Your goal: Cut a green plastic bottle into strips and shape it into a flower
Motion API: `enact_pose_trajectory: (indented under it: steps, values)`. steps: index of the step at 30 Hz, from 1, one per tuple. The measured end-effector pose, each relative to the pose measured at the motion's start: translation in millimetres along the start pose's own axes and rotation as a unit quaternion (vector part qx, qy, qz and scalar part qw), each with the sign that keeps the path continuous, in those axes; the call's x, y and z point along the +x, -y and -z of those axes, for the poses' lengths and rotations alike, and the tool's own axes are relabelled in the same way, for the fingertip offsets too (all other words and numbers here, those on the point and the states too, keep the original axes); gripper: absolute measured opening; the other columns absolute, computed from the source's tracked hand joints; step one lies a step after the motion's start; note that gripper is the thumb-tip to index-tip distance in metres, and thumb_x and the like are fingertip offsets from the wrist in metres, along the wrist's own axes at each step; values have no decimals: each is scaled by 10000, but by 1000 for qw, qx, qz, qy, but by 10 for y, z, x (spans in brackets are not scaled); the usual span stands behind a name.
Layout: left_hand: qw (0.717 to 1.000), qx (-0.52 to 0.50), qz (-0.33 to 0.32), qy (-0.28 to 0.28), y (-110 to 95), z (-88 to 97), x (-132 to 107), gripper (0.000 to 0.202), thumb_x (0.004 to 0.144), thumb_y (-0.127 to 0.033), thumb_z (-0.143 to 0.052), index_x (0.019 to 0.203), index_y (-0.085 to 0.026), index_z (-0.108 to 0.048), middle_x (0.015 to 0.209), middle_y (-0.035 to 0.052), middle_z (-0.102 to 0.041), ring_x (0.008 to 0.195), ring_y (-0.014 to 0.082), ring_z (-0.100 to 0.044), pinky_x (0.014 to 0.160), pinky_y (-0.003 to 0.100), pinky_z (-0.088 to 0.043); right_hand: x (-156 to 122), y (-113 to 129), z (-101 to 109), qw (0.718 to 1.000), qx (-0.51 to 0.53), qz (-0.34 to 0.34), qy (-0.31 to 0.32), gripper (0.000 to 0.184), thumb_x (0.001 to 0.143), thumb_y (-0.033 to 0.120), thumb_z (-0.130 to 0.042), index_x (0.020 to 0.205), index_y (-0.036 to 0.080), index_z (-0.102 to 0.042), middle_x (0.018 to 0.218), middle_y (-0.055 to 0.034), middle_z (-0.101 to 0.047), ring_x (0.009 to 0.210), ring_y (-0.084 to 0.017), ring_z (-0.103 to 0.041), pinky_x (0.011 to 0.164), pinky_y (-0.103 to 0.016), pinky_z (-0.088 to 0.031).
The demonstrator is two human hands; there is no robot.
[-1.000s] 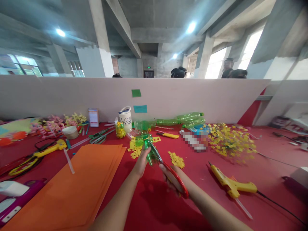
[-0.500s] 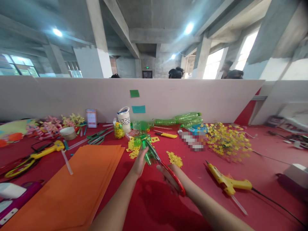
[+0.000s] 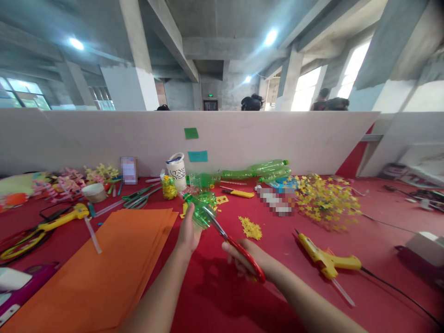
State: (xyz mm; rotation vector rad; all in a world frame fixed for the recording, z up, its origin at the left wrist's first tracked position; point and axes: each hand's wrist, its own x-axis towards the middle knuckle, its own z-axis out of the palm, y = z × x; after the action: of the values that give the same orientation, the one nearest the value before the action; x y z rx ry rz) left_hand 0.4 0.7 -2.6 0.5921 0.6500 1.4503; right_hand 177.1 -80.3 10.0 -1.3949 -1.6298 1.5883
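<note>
My left hand (image 3: 189, 231) is closed around a cut piece of green plastic bottle (image 3: 201, 213), tilted above the red table. In my right hand (image 3: 244, 259) are red-handled scissors (image 3: 239, 247), fingers wrapped round the handles. Their blades reach up and left to the bottle piece, touching or overlapping its edge; I cannot tell whether they are closed on the plastic. Behind the left hand lie yellow sheets with star cut-outs (image 3: 222, 199). A pile of small yellow stars (image 3: 250, 228) rests to the right, beyond the scissors.
Orange paper sheets (image 3: 104, 263) cover the left side. A yellow glue gun (image 3: 324, 259) with a cord lies at right, near a bunch of yellow star flowers (image 3: 322, 199). Green bottles (image 3: 256, 170), a yellow utility knife (image 3: 239, 193) and a white cup (image 3: 176, 171) stand or lie toward the partition (image 3: 277, 138).
The bottle piece has turned and moved slightly left with my left hand, showing more of its side. The scissors' blades have drawn back toward its near edge.
</note>
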Motion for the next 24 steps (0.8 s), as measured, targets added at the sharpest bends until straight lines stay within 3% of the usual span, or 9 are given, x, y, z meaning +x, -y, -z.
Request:
enact_pose_trajectory:
  steps: [4,10,14,19,24]
  values:
    - [998,-55,-20,-20,-125,71,59,232,812,-372,-556,891,-167,-633,813,45,-699,710,186,-661,641,316,-532,11,-36,45,995,-93,10,-20,504,754,661,-486,622,175,-512,403,35,-456,357,-105,-458,374,-198,-346]
    - [991,-100,-1,-85,-145,174,118,123,787,-260,-582,813,-143,-608,756,61,-681,700,196,-656,659,361,-543,-18,-11,123,963,-250,64,-76,486,716,634,-571,590,192,-411,514,22,-480,467,-99,-442,435,-202,-277]
    - [992,-106,-4,-67,-144,182,117,139,791,-269,-574,822,-138,-611,775,72,-680,723,205,-656,665,362,-542,-61,46,138,971,-228,39,-53,530,732,671,-521,560,187,-390,487,21,-446,452,-95,-427,416,-200,-271]
    - [997,-72,13,-24,-86,111,72,160,788,-275,-594,871,-139,-616,819,81,-687,733,198,-658,674,345,-546,-82,75,115,989,-148,9,-21,540,722,706,-502,626,175,-479,450,34,-438,392,-93,-446,370,-190,-296]
    - [998,-49,29,1,-26,64,47,164,784,-276,-610,902,-163,-610,836,64,-697,744,190,-661,665,335,-551,-96,95,102,998,-61,32,-1,563,755,708,-449,668,157,-524,378,57,-405,324,-76,-416,335,-171,-317]
